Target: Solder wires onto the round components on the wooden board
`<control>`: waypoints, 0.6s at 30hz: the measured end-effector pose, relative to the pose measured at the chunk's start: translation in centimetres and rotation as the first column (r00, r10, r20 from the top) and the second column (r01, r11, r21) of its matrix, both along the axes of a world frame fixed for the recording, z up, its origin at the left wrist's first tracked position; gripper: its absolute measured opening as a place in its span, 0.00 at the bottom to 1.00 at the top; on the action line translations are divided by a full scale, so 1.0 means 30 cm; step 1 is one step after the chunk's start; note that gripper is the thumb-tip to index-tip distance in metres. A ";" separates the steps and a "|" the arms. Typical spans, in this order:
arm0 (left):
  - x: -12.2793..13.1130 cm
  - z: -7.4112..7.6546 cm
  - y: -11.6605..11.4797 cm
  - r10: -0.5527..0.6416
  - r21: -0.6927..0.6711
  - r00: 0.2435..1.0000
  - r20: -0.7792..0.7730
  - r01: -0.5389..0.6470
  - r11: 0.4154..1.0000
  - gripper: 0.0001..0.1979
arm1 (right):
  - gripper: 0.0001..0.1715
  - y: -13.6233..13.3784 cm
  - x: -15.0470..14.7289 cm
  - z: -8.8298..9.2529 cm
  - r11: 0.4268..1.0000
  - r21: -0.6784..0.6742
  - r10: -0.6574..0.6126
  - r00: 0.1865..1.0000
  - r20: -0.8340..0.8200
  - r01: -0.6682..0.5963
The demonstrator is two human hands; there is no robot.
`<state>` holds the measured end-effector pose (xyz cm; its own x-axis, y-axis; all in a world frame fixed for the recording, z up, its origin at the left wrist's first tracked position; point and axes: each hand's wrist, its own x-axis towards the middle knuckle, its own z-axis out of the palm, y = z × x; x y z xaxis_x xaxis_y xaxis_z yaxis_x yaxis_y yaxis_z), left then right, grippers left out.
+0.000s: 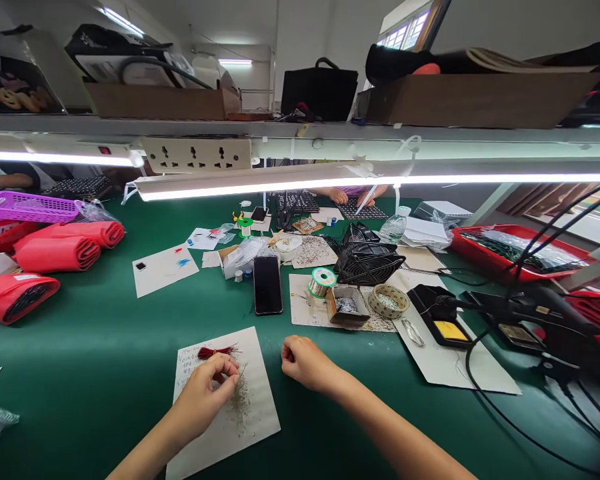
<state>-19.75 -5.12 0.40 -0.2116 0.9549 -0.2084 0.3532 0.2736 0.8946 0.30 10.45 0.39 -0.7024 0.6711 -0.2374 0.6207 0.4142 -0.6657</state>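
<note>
My left hand [206, 392] is over a sheet of paper [260, 413] with handwriting on it, thumb and forefinger pinched together. A thin wire-like bit shows by the fingertips, too small to name. Just beyond the fingers lies a bundle of dark red wires [215, 351] on the paper. Beside and below the hand is a scatter of tiny thin-leaded pieces [241, 403]. My right hand [307, 363] is closed on the green mat, right of the paper, its fingers curled inward; anything inside them is hidden.
Beyond my hands lie a phone [268, 285], a solder spool [323, 283], a small box of metal bits [347, 307], a tape roll [389, 301] and black fans [370, 261]. A soldering stand [440, 317] and cables are right; red packages [57, 252] left. Opposite, a co-worker's hands [353, 197] show.
</note>
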 end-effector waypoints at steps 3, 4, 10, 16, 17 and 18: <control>0.022 -0.001 0.032 0.060 -0.026 0.978 0.199 -0.056 0.998 0.16 | 0.05 -0.032 -0.005 0.000 0.963 -0.255 -0.135 0.979 -0.153 0.093; 0.034 -0.004 0.042 0.079 -0.038 0.962 0.261 -0.072 0.997 0.18 | 0.02 -0.049 -0.015 -0.001 0.930 -0.351 -0.184 0.964 -0.192 0.107; 0.100 -0.014 0.066 0.169 -0.102 0.854 0.493 -0.136 0.985 0.24 | 0.13 -0.163 -0.100 -0.017 0.687 -0.715 -0.476 0.824 -0.307 0.131; 0.097 -0.013 0.055 0.223 -0.151 0.800 0.557 -0.166 0.974 0.23 | 0.13 -0.208 -0.148 -0.042 0.556 -0.815 -0.647 0.702 -0.299 0.165; 0.098 -0.014 0.055 0.222 -0.155 0.790 0.571 -0.162 0.975 0.24 | 0.13 -0.210 -0.152 -0.045 0.540 -0.825 -0.661 0.691 -0.292 0.169; 0.100 -0.015 0.056 0.222 -0.158 0.780 0.585 -0.159 0.975 0.24 | 0.13 -0.212 -0.155 -0.048 0.525 -0.833 -0.673 0.683 -0.284 0.171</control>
